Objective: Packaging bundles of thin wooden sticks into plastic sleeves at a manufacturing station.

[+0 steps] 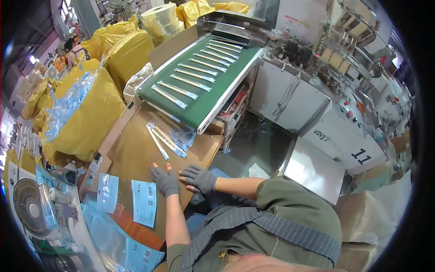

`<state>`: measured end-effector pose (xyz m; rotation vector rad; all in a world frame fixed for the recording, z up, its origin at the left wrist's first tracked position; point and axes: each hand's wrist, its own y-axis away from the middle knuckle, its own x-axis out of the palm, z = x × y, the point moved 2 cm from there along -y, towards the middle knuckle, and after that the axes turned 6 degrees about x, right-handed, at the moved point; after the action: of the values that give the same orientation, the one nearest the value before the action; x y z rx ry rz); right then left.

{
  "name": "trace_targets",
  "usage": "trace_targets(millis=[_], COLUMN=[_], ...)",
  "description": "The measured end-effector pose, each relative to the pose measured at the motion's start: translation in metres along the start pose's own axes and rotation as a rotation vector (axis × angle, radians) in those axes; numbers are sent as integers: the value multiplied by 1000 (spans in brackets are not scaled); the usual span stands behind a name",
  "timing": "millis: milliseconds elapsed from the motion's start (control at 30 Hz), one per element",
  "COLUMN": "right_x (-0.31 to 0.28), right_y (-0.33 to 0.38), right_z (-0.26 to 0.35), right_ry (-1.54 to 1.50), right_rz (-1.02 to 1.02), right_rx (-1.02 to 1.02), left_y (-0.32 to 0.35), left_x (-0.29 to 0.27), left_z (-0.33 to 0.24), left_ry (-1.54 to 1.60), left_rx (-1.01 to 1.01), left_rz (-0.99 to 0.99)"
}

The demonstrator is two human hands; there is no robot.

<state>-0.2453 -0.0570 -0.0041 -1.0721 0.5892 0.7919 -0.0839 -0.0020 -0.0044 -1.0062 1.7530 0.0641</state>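
Both my hands wear grey gloves that leave the fingertips bare. My left hand [166, 181] lies flat on the brown tabletop [129, 140], fingers stretched out and nothing in them. Close to its right, my right hand [200, 178] rests at the table's edge with its fingers extended, also holding nothing. Just beyond the left fingertips is a loose pile of slim wooden sticks in clear and blue wrappers [171, 138]. Left of my left hand lies a blue printed pouch [144, 203], with a paler blue pouch [108, 193] farther left.
A green conveyor belt [170, 103] carries a row of wrapped sticks above the pile. More blue pouches [140, 254] lie near me at the left. A yellow bag [88, 129] full of wrapped items stands left, behind a fan [32, 206]. White machinery [290, 97] fills the right.
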Motion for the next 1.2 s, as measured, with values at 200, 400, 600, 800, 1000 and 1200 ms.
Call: trace_targets(millis=[200,400,600,800,1000,1200], right_x=[0,3,3,3,1,-1], right_y=[2,2,3,2,0,-1], right_z=[-2,-3,-2,0,2,4], right_ry=[7,20,23,14,5,13], right_rz=[-31,26,30,30,18,26], right_rx=[3,34,44,56,62,61], left_y=[-13,-16,-14,-15,-15,-14], left_x=[2,-4,-10,-10,-12,-13], left_z=[20,52,58,58,55,55], left_ry=[-118,-183,-200,-176,-270,-287], left_rx=[32,-198,-174,-185,-155,-143], left_rz=[23,-2,12,23,44,17])
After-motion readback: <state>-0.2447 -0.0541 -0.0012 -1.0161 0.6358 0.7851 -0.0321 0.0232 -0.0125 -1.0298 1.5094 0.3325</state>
